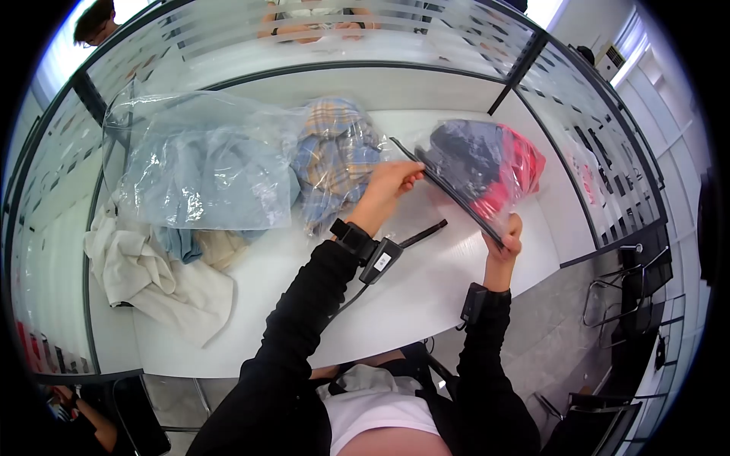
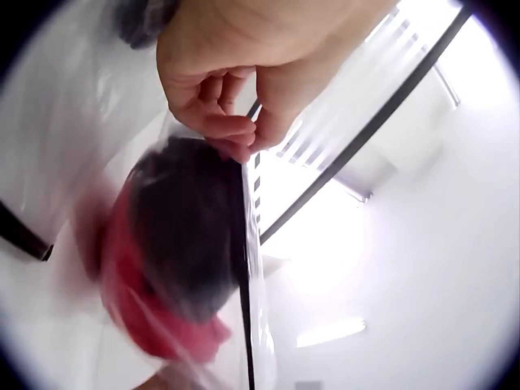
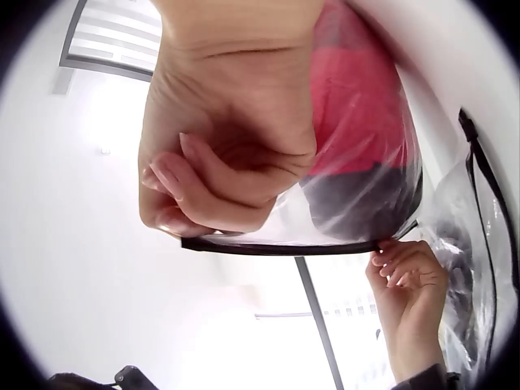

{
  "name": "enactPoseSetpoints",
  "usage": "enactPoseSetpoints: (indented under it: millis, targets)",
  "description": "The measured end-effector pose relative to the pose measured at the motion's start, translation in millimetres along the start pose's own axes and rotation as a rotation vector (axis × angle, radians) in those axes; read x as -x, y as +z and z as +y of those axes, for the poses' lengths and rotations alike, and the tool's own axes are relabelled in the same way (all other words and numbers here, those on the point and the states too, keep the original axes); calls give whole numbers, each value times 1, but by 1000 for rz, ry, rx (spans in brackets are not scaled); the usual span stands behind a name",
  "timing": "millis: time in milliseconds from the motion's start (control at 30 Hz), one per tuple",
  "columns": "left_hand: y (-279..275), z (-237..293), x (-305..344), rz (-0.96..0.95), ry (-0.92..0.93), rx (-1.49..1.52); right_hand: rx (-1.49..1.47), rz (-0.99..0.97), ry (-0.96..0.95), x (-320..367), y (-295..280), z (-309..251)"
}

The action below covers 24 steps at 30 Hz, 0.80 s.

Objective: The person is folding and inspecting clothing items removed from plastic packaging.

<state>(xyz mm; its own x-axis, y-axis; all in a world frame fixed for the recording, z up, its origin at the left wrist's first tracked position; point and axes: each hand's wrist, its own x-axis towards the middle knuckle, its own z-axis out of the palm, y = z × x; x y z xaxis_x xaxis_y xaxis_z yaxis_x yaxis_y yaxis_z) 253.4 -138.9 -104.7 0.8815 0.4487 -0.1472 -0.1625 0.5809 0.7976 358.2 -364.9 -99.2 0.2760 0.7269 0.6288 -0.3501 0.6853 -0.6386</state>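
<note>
A clear plastic bag point(image 1: 519, 163) with a black edge strip point(image 1: 458, 199) holds dark grey and red folded clothing point(image 3: 357, 114). My left hand point(image 1: 388, 185) pinches the strip near its far end between thumb and fingertips. At the near end, my right hand point(image 1: 505, 240) grips the strip's corner with curled fingers, as the right wrist view shows close up. Between the hands the strip runs straight and taut, with the bag's mouth side toward me. In the left wrist view the clothing point(image 2: 183, 227) hangs close beside the strip.
Left of my hands lie a clear bag with a plaid shirt point(image 1: 334, 140) and a large clear bag with light blue clothing point(image 1: 213, 167). Beige cloth point(image 1: 163, 273) spreads at the table's left. Another black strip point(image 1: 424, 233) lies on the white table point(image 1: 403, 304). Partitions point(image 1: 563, 137) edge the table.
</note>
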Motion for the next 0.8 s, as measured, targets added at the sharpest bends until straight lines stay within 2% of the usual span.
enactPoseSetpoints:
  millis: [100,233,333,367,467,500,600,633,700,733,767,800]
  targets:
    - [-32,11,-18,106,31,51,-248,-284,-119,-10,1,-12]
    - [-34,14,-17,155,101,72,-274,-128,-137,-3,9,-10]
    - [-47,-7,-34,127,184,-108,-359,22,-95,-4,14,-4]
    - [-49,-16,-40,157,224,-231,-235,-86,-113,-11,13,-8]
    - [-34,-5,-22,126,182,-824,-133,175,-166,-6,9,-11]
    - [-30,2,-17,57,178,-1133,-11,233,-201,-4,7,-11]
    - [-7,24,11,7,121,-1420,445,544,-284,-10,22,-7]
    - [0,34,20,-106,102,-1397,477,460,-276,-10,21,-8]
    - [9,48,33,-326,62,-1344,682,577,-251,-16,24,-1]
    - [8,46,34,-465,144,-1316,784,633,-237,-19,26,2]
    - [6,42,34,-603,225,-1280,899,553,-149,-16,28,1]
    - [7,42,35,-737,309,-1238,980,518,-152,-20,27,6]
